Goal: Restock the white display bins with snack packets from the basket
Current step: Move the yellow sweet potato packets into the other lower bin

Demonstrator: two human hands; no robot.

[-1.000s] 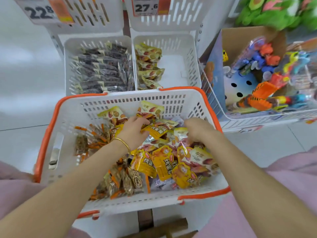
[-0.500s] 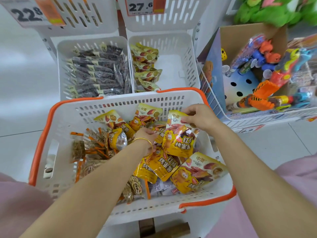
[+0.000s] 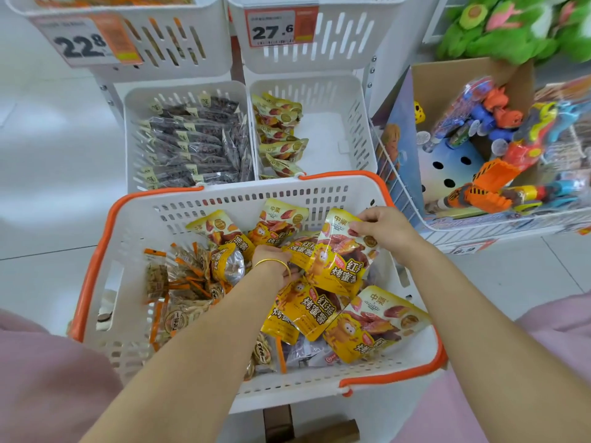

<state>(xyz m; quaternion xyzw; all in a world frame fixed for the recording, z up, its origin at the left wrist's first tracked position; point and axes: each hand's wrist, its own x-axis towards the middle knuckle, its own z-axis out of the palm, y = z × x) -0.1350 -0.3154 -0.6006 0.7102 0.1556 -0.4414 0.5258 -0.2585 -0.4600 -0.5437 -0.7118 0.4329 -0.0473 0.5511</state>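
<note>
A white basket with an orange rim [image 3: 96,260] holds several yellow snack packets and, on its left side, small orange-striped packets [image 3: 179,282]. My right hand [image 3: 380,230] pinches the top corner of one yellow packet [image 3: 342,254] and holds it upright above the pile. My left hand [image 3: 275,260], a gold bangle on the wrist, reaches down among the yellow packets; its fingers are hidden under them. Behind the basket stand two white display bins: the left bin [image 3: 134,129] is full of dark packets, the right bin [image 3: 358,123] has yellow packets [image 3: 278,135] stacked along its left side.
Two upper white bins carry price tags 22.8 [image 3: 84,43] and 27.6 [image 3: 276,27]. A wire rack with a cardboard box of colourful toys [image 3: 499,148] stands right of the bins. Green plush toys [image 3: 518,24] sit at the top right. Pale floor tiles lie at the left.
My right hand has lifted a yellow packet out of the pile and holds it higher. My left hand has slid deeper among the packets. The view has tilted slightly upward.
</note>
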